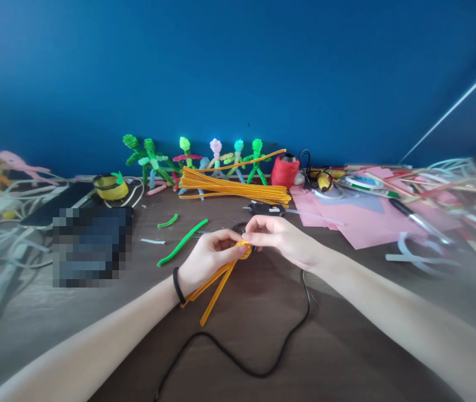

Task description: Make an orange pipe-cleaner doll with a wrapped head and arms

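Between my two hands is an orange pipe cleaner figure [245,250], its top wound into a small ball and its straight ends trailing down to the left. My left hand [216,250] is closed round it just under the ball. The thumb and fingers of my right hand [269,234] pinch the ball's upper side. Behind my hands lie scissors [240,228], mostly covered by them. Left of my left hand are a long green pipe cleaner [182,242] and a short green piece [168,221].
A bundle of orange pipe cleaners [233,187] lies before a row of pipe cleaner figures [184,146] along the blue wall. A black glue gun [266,209] sits near pink paper [359,226]. A black cord [246,365] snakes across the front. Phones and cables are at left.
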A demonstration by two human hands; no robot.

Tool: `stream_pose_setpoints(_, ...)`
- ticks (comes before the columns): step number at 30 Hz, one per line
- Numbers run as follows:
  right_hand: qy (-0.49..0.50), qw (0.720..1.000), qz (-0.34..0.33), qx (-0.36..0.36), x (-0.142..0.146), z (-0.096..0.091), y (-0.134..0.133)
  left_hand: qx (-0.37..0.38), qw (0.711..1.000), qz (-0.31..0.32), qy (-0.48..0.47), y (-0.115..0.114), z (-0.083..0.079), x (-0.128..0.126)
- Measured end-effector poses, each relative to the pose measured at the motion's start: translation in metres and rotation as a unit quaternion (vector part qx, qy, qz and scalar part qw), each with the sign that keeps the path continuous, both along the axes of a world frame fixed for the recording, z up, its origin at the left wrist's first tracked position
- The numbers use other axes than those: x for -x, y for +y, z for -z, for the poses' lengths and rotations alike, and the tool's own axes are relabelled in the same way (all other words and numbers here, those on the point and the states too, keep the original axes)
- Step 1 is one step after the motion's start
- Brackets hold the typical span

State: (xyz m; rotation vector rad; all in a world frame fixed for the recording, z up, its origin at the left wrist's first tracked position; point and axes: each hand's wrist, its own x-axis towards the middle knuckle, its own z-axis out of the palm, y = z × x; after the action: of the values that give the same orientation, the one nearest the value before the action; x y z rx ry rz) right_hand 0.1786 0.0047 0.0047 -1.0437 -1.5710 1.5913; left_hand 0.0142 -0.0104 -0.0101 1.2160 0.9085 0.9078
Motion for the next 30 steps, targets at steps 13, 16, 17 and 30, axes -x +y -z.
stream_pose_setpoints(13, 0.011, 1.0, -0.003, -0.018, 0.0, 0.0, -0.001, 0.006, 1.0, 0.003, -0.001, 0.001, 0.003, 0.003)
stream_pose_setpoints(16, 0.006, 0.998, -0.009, -0.056, -0.001, 0.003, 0.0, 0.012, 1.0, 0.005, -0.014, 0.002, 0.003, 0.004)
stream_pose_setpoints(17, 0.004, 0.997, -0.01, -0.073, -0.001, 0.004, 0.001, 0.014, 1.0, 0.006, -0.019, 0.002, 0.003, 0.004)
stream_pose_setpoints(30, -0.065, 0.939, 0.044, -0.335, 0.004, 0.001, -0.012, 0.025, 0.996, 0.003, -0.086, 0.001, 0.003, 0.004)
